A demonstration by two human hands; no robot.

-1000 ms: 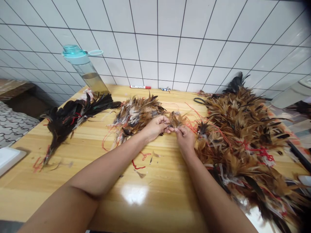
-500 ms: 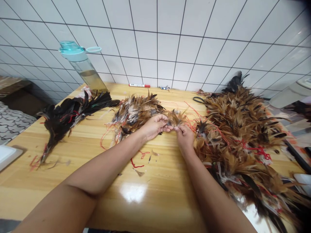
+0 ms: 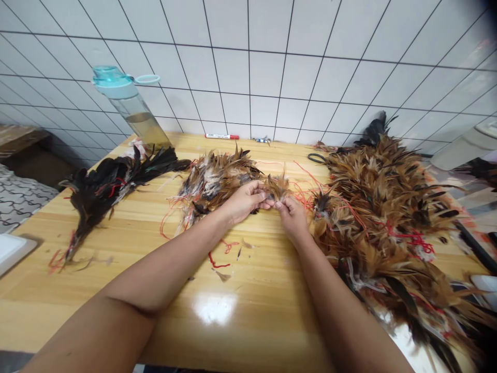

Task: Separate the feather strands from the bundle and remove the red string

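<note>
Close together over the middle of the wooden table [image 3: 155, 290], both of my hands pinch at a small bunch of brown feathers [image 3: 278, 185]. My left hand [image 3: 248, 201] has its fingers closed on the bunch's left lower side. From the right, my right hand [image 3: 292, 213] grips its base between thumb and forefinger. The feather tips fan upward and away from me. Just left of the bunch lies a pile of brown and whitish feathers [image 3: 221, 173]. Red string [image 3: 306, 194] trails over the table on the right. Exactly what the fingertips press on is too small to make out.
A large heap of brown feathers [image 3: 380, 207] covers the right side. Black feathers [image 3: 97, 191] lie at the left, before a water bottle [image 3: 143, 116] with a turquoise lid. A red marker [image 3: 222, 137] rests near the tiled wall [image 3: 267, 72]. Scraps of feather [image 3: 223, 276] lie nearer me.
The feather bunch is tilted slightly further left, its tips shifted a little. My hands stay nearly in place, still pinching. The view has moved slightly.
</note>
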